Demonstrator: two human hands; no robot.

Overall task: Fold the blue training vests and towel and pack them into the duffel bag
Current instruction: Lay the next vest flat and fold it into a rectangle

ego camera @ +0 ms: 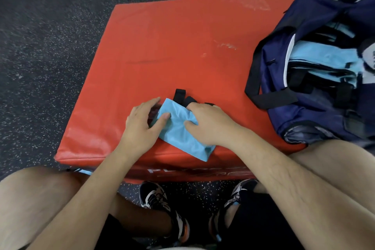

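**Q:** Any lettering readable?

**A:** White print on the front of the red box (182,46) begins "PL"; the rest is blurred and partly behind an arm.

**Q:** Where is the vest?

**A:** One folded blue vest (180,134) lies near the box's front edge, under both hands. The left hand (140,126) is spread, thumb pressing the cloth. The right hand (211,124) curls round the vest's far edge, thumb on top. Black straps (179,94) poke out beyond it.

**Q:** And the bag?

**A:** One navy bag (316,111) stands open at right on the box, with blue folded cloth (316,55) inside, count unclear.
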